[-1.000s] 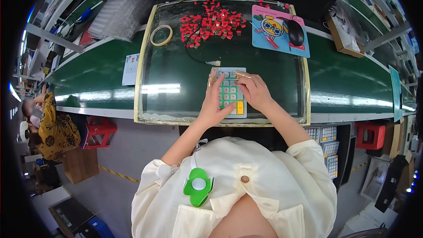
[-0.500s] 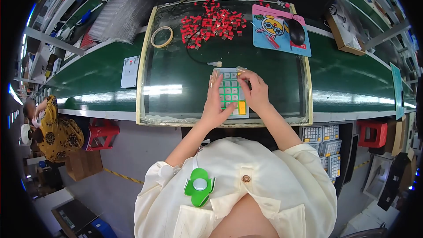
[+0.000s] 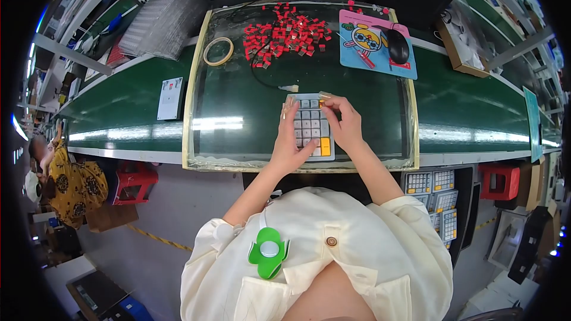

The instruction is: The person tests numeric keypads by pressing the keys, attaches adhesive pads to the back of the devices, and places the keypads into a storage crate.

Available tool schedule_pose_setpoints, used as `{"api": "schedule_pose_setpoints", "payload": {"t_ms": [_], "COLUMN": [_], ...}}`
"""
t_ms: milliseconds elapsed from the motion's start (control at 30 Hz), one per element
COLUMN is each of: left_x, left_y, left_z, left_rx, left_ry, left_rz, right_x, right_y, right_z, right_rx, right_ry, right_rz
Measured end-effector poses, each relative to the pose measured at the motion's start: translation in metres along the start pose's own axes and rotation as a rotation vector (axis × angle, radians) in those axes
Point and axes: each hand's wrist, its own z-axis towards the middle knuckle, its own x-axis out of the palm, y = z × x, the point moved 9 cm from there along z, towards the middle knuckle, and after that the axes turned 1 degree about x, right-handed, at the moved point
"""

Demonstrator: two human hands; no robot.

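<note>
A small keypad point(image 3: 307, 123) with grey keys and a yellow key at its lower right lies on the dark green mat point(image 3: 238, 95). Along its left edge rests my left hand point(image 3: 289, 139), the thumb stretched over the lower keys and the fingers up the side, steadying it. My right hand point(image 3: 346, 120) is at the upper right corner, thumb and index finger close together on a yellow key there; whether anything is between them is hidden. Clear tape or covers show on some fingertips. Just above the keypad lies a cable end point(image 3: 290, 88).
Many red-capped parts point(image 3: 285, 35) lie piled at the back, with a tape roll point(image 3: 218, 52) to their left. A mouse point(image 3: 397, 46) sits on a colourful pad point(image 3: 357, 53). More keypads point(image 3: 443, 199) fill a bin at the lower right. A person point(image 3: 74, 184) is at far left.
The green glow between the keypad's keys has gone out. My right hand has shifted slightly and its fingers reach the upper right corner; my left hand keeps its place.
</note>
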Motion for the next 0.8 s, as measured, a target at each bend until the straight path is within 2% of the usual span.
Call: {"api": "schedule_pose_setpoints", "payload": {"t_ms": [300, 500, 800], "left_x": [-0.001, 0.003, 0.002], "left_y": [-0.002, 0.014, 0.009], "left_z": [0.001, -0.004, -0.003], "left_rx": [0.025, -0.105, -0.089], "left_ry": [-0.01, -0.007, -0.012], "left_rz": [0.019, -0.112, -0.102], "right_x": [0.0, 0.0, 0.0], "right_y": [-0.001, -0.002, -0.006], "right_z": [0.001, 0.0, 0.0], "right_rx": [0.006, 0.018, 0.041], "right_ry": [-0.005, -0.002, -0.001], "right_rz": [0.028, 0.02, 0.037]}}
